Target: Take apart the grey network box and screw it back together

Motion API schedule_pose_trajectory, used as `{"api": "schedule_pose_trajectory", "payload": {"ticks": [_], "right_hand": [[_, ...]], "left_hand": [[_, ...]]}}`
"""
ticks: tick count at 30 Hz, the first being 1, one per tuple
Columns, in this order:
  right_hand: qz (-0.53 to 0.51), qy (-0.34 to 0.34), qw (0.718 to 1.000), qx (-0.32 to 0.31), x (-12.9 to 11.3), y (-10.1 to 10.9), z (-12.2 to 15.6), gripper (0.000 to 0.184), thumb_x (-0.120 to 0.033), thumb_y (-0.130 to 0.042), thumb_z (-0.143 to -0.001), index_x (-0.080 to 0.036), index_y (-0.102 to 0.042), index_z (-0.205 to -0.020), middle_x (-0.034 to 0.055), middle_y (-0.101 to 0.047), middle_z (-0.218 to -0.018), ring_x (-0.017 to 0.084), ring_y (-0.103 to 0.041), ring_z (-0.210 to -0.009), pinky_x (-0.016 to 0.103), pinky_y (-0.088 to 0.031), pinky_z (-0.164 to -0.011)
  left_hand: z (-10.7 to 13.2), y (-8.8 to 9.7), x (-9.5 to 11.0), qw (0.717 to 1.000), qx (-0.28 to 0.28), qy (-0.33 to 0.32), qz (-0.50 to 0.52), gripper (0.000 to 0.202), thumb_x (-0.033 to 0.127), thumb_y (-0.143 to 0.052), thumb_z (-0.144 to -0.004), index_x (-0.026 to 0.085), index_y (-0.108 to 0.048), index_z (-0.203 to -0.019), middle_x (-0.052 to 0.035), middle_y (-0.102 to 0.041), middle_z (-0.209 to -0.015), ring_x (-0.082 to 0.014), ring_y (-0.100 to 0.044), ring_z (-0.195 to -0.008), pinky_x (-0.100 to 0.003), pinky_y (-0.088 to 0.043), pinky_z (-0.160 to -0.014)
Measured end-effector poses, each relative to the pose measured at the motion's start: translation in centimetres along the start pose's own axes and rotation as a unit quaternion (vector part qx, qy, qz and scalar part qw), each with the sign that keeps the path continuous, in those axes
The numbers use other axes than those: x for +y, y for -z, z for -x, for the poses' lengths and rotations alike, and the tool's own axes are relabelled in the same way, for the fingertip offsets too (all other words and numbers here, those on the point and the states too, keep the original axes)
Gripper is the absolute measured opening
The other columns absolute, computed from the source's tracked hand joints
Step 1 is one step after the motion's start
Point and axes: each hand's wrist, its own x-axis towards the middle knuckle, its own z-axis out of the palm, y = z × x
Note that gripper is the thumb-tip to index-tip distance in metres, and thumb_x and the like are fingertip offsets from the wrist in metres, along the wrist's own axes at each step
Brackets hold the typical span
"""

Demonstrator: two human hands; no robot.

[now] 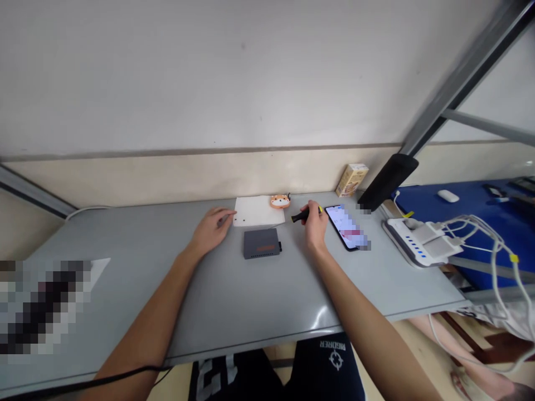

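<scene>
The screwdriver (299, 216) was pinched in the right hand (315, 224), right of the grey box (261, 243), its handle partly hidden by bent fingers. The left hand (211, 231), fingers loosely parted, was laid at the white sheet's (253, 209) left edge.

The person's two bare forearms, left (156, 309) and right (368, 312), rose from the lower part of the view and converged toward its middle, the left slanting up to the right and the right up to the left. The left hand (211, 231) lay low with its wrist (193, 252) almost in line with the forearm, its fingers (228, 212) loosely bent and reaching rightward; the right hand (315, 225), apart from the left and at about the same height, had its fingers (311, 208) curled inward in a gripping pose
</scene>
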Motion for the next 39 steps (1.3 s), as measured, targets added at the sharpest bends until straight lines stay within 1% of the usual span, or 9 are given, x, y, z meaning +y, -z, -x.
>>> {"api": "schedule_pose_trajectory", "payload": {"ticks": [3,8,18,25,30,33,35,37,39], "right_hand": [[0.012,-0.007,1.000,0.013,-0.4,0.0,0.1,0.035,-0.047,-0.057,-0.087,-0.019,-0.061,-0.066,-0.0010,-0.057,-0.067,0.011,-0.048,-0.056,0.026,-0.039,-0.052],[0.025,-0.020,0.999,0.012,-1.0,-0.1,0.7,0.035,-0.047,-0.057,-0.088,-0.019,-0.060,-0.067,-0.0002,-0.058,-0.068,0.012,-0.049,-0.056,0.028,-0.041,-0.053],[0.037,-0.011,0.999,0.024,-0.7,0.1,0.3,0.034,-0.046,-0.056,-0.088,-0.019,-0.059,-0.067,-0.0016,-0.056,-0.066,0.011,-0.048,-0.055,0.027,-0.040,-0.052],[0.018,-0.020,0.999,0.033,-0.9,0.1,0.2,0.033,-0.046,-0.057,-0.087,-0.019,-0.059,-0.066,0.0002,-0.060,-0.071,0.011,-0.049,-0.057,0.027,-0.041,-0.054],[0.020,-0.031,0.998,0.043,-0.9,0.1,0.0,0.032,-0.045,-0.057,-0.086,-0.019,-0.059,-0.066,-0.0002,-0.058,-0.068,0.011,-0.048,-0.055,0.028,-0.040,-0.052],[0.016,-0.032,0.998,0.043,-0.8,0.2,-0.2,0.034,-0.046,-0.057,-0.086,-0.019,-0.060,-0.066,-0.0011,-0.057,-0.067,0.011,-0.048,-0.055,0.027,-0.040,-0.053],[0.013,-0.021,0.999,0.041,-0.7,0.3,-0.3,0.035,-0.047,-0.056,-0.087,-0.019,-0.060,-0.068,-0.0005,-0.058,-0.070,0.011,-0.049,-0.057,0.027,-0.040,-0.053],[0.019,-0.001,0.999,0.037,-0.7,0.4,-0.2,0.035,-0.047,-0.056,-0.089,-0.019,-0.060,-0.068,-0.0001,-0.059,-0.072,0.011,-0.049,-0.057,0.027,-0.041,-0.053],[0.033,0.025,0.999,0.026,-0.8,0.4,0.0,0.035,-0.046,-0.056,-0.090,-0.020,-0.059,-0.068,-0.0005,-0.057,-0.070,0.011,-0.048,-0.057,0.027,-0.040,-0.053]], "left_hand": [[0.5,-0.2,-0.8,0.998,-0.011,-0.041,-0.036,0.034,0.037,-0.049,-0.102,0.024,-0.075,-0.119,-0.0089,-0.072,-0.125,-0.0283,-0.060,-0.118,-0.047,-0.046,-0.107],[0.6,-0.4,-1.1,0.997,-0.020,-0.064,-0.031,0.034,0.029,-0.047,-0.101,0.025,-0.077,-0.114,-0.0074,-0.073,-0.118,-0.0267,-0.061,-0.111,-0.047,-0.048,-0.104],[0.4,-0.5,-1.0,0.997,-0.035,-0.053,-0.031,0.028,0.034,-0.049,-0.103,0.023,-0.075,-0.106,-0.0073,-0.072,-0.112,-0.0258,-0.061,-0.108,-0.043,-0.049,-0.100],[-0.1,-0.4,0.2,0.999,-0.028,-0.020,0.001,0.025,0.036,-0.051,-0.102,0.022,-0.072,-0.102,-0.0069,-0.072,-0.108,-0.0254,-0.061,-0.109,-0.043,-0.048,-0.100],[-0.7,-1.2,0.3,0.999,-0.030,-0.033,0.000,0.028,0.037,-0.050,-0.103,0.022,-0.073,-0.102,-0.0072,-0.072,-0.108,-0.0256,-0.061,-0.107,-0.043,-0.048,-0.099],[-0.7,-1.0,0.1,0.998,-0.034,-0.053,-0.011,0.031,0.036,-0.047,-0.104,0.022,-0.075,-0.106,-0.0072,-0.072,-0.111,-0.0258,-0.061,-0.108,-0.044,-0.047,-0.101],[-0.3,-0.4,0.5,0.998,-0.021,-0.057,-0.015,0.032,0.035,-0.045,-0.105,0.023,-0.074,-0.111,-0.0074,-0.072,-0.115,-0.0262,-0.060,-0.111,-0.044,-0.047,-0.102],[0.5,0.4,1.9,0.999,-0.003,-0.045,-0.007,0.032,0.037,-0.046,-0.105,0.024,-0.074,-0.114,-0.0074,-0.071,-0.115,-0.0260,-0.061,-0.111,-0.042,-0.048,-0.100],[1.4,1.0,3.9,0.999,-0.030,-0.021,0.023,0.032,0.042,-0.048,-0.104,0.025,-0.073,-0.115,-0.0063,-0.070,-0.110,-0.0231,-0.065,-0.099,-0.036,-0.052,-0.089]]}}
